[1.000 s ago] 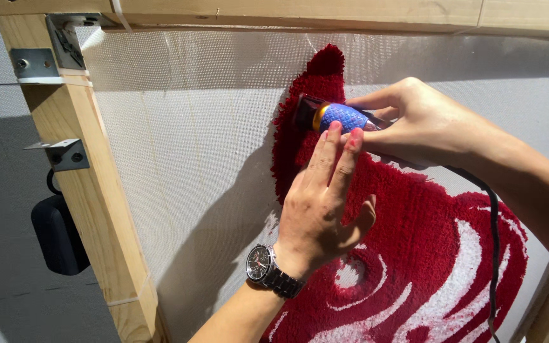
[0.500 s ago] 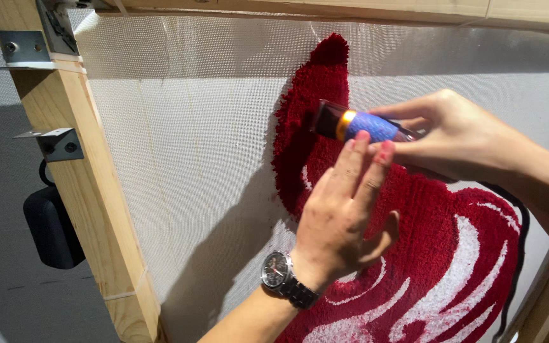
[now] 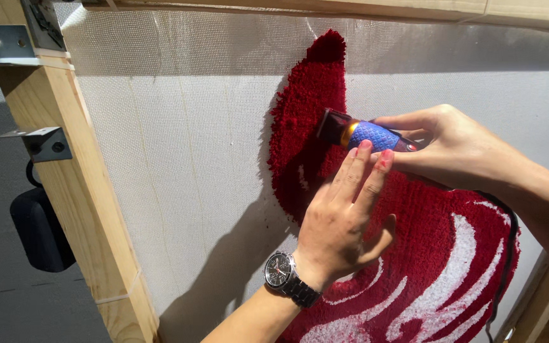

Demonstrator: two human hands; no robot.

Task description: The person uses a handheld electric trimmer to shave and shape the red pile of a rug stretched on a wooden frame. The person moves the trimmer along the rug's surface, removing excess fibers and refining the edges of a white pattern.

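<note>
A: The wooden frame [image 3: 65,190] carries taut cloth [image 3: 179,165]; what's on it?

B: A red tufted rug [image 3: 440,254] with white swirls; soft, deep pile, yielding under pressure, I'd judge.

A: And the hands?

B: The left hand [image 3: 344,216] lies flat on the pile, fingers [image 3: 366,171] extended; the right hand [image 3: 459,149] is closed around a light-looking trimmer [image 3: 366,134], best held by its blue textured grip.

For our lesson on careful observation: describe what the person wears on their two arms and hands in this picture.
Both forearms are bare, with no sleeves in view. The left hand has a wristwatch at its wrist: a round dark dial in a silver-coloured case on a dark metal link band. The right hand shows no ring, glove or band. No gloves on either hand.
</note>
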